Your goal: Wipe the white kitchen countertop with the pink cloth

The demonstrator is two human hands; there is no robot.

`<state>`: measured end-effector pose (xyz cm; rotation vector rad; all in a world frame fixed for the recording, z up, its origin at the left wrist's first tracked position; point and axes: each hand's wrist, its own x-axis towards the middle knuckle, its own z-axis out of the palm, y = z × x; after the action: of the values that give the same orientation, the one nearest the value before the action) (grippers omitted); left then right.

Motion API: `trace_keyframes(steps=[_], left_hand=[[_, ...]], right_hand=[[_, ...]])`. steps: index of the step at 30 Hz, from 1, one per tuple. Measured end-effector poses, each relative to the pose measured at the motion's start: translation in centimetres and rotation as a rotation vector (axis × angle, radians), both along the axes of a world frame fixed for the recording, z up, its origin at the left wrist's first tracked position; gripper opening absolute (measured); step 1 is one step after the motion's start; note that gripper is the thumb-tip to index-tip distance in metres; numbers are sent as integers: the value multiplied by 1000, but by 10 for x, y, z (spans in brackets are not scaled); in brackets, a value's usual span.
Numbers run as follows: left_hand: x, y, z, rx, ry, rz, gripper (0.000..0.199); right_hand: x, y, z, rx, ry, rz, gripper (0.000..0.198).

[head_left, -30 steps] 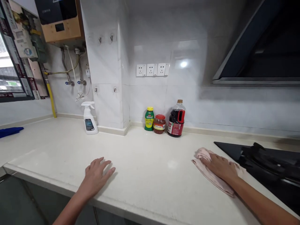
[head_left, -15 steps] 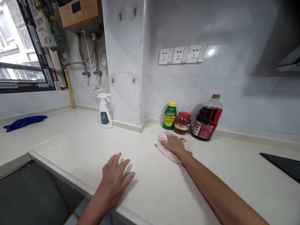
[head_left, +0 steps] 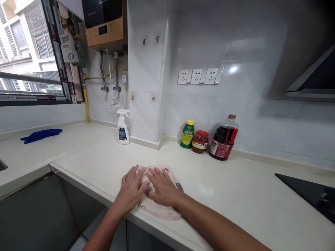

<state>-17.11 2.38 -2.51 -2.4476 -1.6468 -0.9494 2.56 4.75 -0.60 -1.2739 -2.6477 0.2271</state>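
A pale pink cleaning cloth [head_left: 161, 210] lies partly bunched on the white countertop [head_left: 220, 195], close to its front edge. My right hand [head_left: 163, 188] presses down on the cloth, its fingers bent into the folds and its thumb tucked low. Against the cloth's left side rests my left hand [head_left: 131, 190], palm down, with fingers spread and the thumb reaching toward the right hand. Folds between the two hands are partly hidden by the fingers.
Along the back wall stand a green squeeze bottle [head_left: 187, 134], a red-lidded jar [head_left: 200, 142] and a large dark sauce bottle [head_left: 223, 139]. A white spray bottle [head_left: 123, 128] is by the pillar. Blue gloves [head_left: 42, 135] lie left; a black cooktop [head_left: 306, 191] is at right.
My right hand has drawn the cloth from near the jars toward the front edge and left. My left hand, earlier apart from the cloth, now touches it. The view has shifted.
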Motion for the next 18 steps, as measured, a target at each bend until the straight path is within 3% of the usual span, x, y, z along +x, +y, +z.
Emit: trace_keyframes(steps=[6,10,13,15,18], left_hand=[[1,-7,10,-20,-44,-120,37],[27,-30,21,21,-106,-229,38],[61,-50,32,-46,50,-327,57],[82,-56,38,-142,198,-324,81],[108,-58,43,-305,333,-279,104]], right_hand=[[46,-83,-1,-72,15,-22,74],[97,-119,7,-131,79,-22,70],[168,-136,-7,30,172,-163,68],[231,-148,-28,225,182,-341,69],[329,-172,-66,327,120,-621,75]])
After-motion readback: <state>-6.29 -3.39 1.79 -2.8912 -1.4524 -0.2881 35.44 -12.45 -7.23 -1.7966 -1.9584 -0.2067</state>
